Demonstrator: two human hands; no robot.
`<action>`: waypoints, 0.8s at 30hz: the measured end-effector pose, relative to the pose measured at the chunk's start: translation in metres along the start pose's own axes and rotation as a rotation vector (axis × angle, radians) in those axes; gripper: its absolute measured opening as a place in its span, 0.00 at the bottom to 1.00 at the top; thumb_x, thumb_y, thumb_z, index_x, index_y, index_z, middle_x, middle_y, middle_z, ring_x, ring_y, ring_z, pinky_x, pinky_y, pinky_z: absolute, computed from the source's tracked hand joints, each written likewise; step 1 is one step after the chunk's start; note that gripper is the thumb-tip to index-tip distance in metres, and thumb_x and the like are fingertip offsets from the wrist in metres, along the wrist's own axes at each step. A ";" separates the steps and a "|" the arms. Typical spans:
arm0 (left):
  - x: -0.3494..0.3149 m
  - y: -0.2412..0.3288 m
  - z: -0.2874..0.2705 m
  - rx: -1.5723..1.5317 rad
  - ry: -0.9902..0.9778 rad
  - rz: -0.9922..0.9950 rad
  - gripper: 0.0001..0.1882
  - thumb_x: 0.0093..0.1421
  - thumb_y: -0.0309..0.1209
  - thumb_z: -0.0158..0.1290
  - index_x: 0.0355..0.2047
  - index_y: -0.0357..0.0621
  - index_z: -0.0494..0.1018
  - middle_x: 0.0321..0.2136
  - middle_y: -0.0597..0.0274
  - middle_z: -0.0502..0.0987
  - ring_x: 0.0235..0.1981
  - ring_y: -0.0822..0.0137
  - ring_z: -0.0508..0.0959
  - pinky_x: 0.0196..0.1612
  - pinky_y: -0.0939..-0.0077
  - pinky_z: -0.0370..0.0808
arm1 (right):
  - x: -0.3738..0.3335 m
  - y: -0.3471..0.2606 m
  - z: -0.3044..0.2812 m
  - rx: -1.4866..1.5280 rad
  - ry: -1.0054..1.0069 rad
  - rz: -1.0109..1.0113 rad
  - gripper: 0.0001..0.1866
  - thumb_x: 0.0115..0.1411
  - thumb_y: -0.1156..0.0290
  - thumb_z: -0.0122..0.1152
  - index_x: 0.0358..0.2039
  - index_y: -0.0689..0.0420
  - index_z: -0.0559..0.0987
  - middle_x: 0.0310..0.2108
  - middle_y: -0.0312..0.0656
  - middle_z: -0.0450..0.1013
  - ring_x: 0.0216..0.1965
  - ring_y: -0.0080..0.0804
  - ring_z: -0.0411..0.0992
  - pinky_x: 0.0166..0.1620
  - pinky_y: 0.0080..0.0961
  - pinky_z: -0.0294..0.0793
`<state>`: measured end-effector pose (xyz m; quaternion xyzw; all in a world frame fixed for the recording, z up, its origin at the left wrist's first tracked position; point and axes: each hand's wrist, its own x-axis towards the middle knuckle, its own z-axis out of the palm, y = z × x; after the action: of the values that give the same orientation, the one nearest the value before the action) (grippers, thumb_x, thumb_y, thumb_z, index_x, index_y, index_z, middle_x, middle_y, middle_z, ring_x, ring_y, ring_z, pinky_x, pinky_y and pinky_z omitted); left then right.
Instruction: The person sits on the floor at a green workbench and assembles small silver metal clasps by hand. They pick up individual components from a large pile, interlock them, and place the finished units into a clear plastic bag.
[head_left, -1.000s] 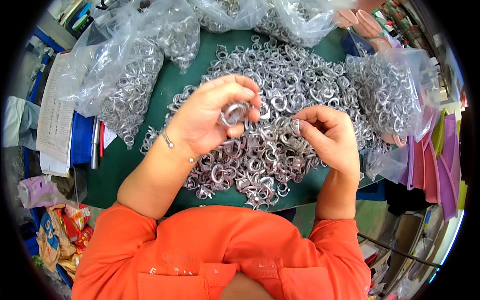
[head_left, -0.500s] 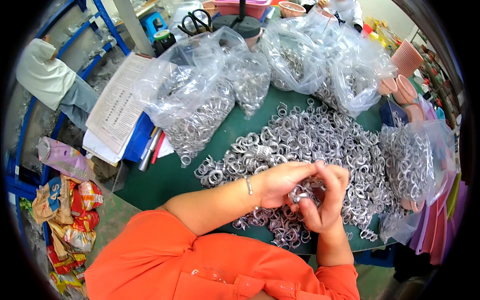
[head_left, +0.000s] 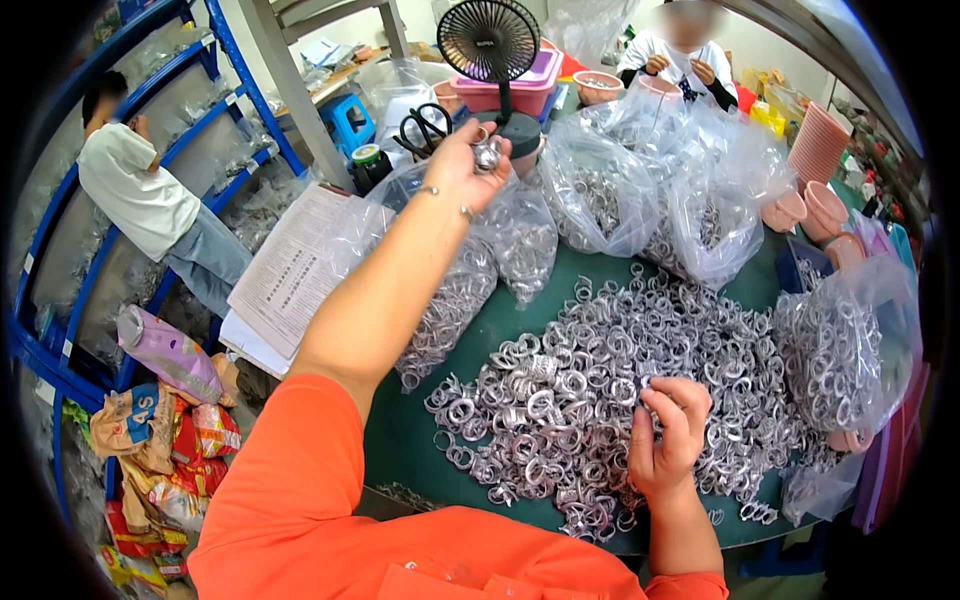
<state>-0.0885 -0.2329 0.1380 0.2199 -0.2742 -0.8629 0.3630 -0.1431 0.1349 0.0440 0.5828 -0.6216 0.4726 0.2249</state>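
My left hand (head_left: pixel 460 175), with a thin bangle at its wrist, is stretched out to the far side of the table. It is closed around a few silvery metal rings (head_left: pixel 487 154), above the plastic bags and in front of the fan. My right hand (head_left: pixel 674 435) is over the right part of a big heap of metal rings (head_left: pixel 570 400). Its fingers curl toward the thumb; a silvery bit shows at the fingertips, too small to tell from the rings behind. The heap lies loose on the green tabletop (head_left: pixel 530 322).
Clear bags of rings (head_left: pixel 450 310) stand behind the heap, and another bag (head_left: pixel 830 340) is at its right. At the back are a black fan (head_left: pixel 487 42), scissors (head_left: pixel 424 130) and pink baskets (head_left: pixel 825 208). Printed sheets (head_left: pixel 300 265) lie left. Two people are beyond the table.
My hands were together over the heap, with rings between them. Now they are apart: the left has gone far forward with rings, the right stays over the heap. The view has tilted up.
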 end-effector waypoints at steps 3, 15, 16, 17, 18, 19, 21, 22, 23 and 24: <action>0.032 0.025 -0.012 -0.076 0.053 0.027 0.15 0.69 0.41 0.41 0.39 0.42 0.70 0.31 0.58 0.73 0.32 0.63 0.76 0.29 0.71 0.77 | 0.001 -0.001 -0.002 0.006 0.001 0.011 0.16 0.45 0.81 0.62 0.38 0.59 0.76 0.39 0.44 0.72 0.38 0.41 0.70 0.44 0.37 0.63; 0.079 0.036 -0.037 0.033 0.095 0.112 0.11 0.66 0.34 0.45 0.38 0.39 0.72 0.31 0.63 0.72 0.36 0.63 0.74 0.38 0.65 0.75 | 0.000 0.001 0.003 0.038 -0.030 0.051 0.14 0.46 0.82 0.62 0.36 0.59 0.77 0.37 0.44 0.72 0.36 0.40 0.71 0.43 0.36 0.65; 0.087 0.037 -0.039 0.122 0.143 0.157 0.10 0.66 0.33 0.46 0.38 0.40 0.72 0.31 0.64 0.72 0.37 0.63 0.73 0.39 0.63 0.75 | 0.000 0.001 0.003 0.037 -0.037 0.055 0.14 0.46 0.82 0.62 0.36 0.59 0.77 0.37 0.44 0.72 0.36 0.40 0.71 0.43 0.36 0.65; 0.089 0.035 -0.038 0.212 0.186 0.197 0.08 0.65 0.32 0.47 0.37 0.42 0.72 0.30 0.64 0.72 0.37 0.63 0.73 0.40 0.61 0.74 | 0.001 0.001 0.003 0.033 -0.042 0.060 0.14 0.46 0.83 0.62 0.35 0.59 0.77 0.37 0.44 0.72 0.36 0.40 0.71 0.43 0.36 0.65; 0.085 0.033 -0.033 0.360 0.272 0.232 0.07 0.64 0.32 0.48 0.36 0.44 0.73 0.32 0.64 0.71 0.38 0.65 0.72 0.42 0.57 0.73 | 0.001 0.001 0.002 0.029 -0.040 0.064 0.13 0.46 0.83 0.62 0.35 0.59 0.77 0.37 0.45 0.72 0.36 0.41 0.71 0.43 0.36 0.65; 0.092 0.033 -0.037 0.440 0.299 0.203 0.07 0.64 0.32 0.48 0.37 0.44 0.73 0.34 0.63 0.72 0.39 0.65 0.72 0.42 0.57 0.72 | 0.000 0.001 0.002 0.026 -0.037 0.068 0.13 0.46 0.83 0.62 0.35 0.59 0.77 0.37 0.45 0.72 0.36 0.41 0.71 0.43 0.35 0.65; 0.099 0.037 -0.043 0.613 0.356 0.146 0.08 0.64 0.32 0.48 0.39 0.44 0.74 0.39 0.62 0.74 0.39 0.65 0.71 0.42 0.57 0.72 | 0.000 0.001 0.003 0.031 -0.031 0.071 0.13 0.46 0.83 0.62 0.35 0.59 0.77 0.37 0.45 0.73 0.36 0.41 0.71 0.43 0.35 0.65; 0.101 0.038 -0.046 0.717 0.387 0.158 0.11 0.62 0.32 0.50 0.42 0.43 0.74 0.47 0.58 0.73 0.43 0.63 0.71 0.45 0.58 0.71 | 0.001 0.002 0.003 0.035 -0.030 0.066 0.13 0.46 0.83 0.62 0.35 0.59 0.77 0.37 0.45 0.73 0.36 0.41 0.71 0.43 0.35 0.65; 0.097 0.033 -0.042 0.682 0.363 0.178 0.12 0.62 0.33 0.51 0.43 0.42 0.74 0.49 0.58 0.73 0.43 0.63 0.72 0.45 0.61 0.72 | 0.000 0.002 0.002 0.025 -0.031 0.077 0.13 0.46 0.83 0.62 0.35 0.59 0.77 0.37 0.45 0.73 0.36 0.41 0.71 0.43 0.35 0.65; 0.089 0.029 -0.038 0.647 0.343 0.199 0.12 0.62 0.33 0.51 0.44 0.42 0.74 0.50 0.58 0.73 0.44 0.63 0.72 0.45 0.63 0.72 | 0.002 0.003 0.002 0.032 -0.030 0.074 0.12 0.47 0.82 0.62 0.34 0.60 0.77 0.37 0.44 0.73 0.37 0.41 0.71 0.42 0.35 0.65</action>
<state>-0.1083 -0.3287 0.1117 0.4367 -0.4877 -0.6431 0.3974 -0.1456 0.1316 0.0437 0.5701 -0.6384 0.4817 0.1883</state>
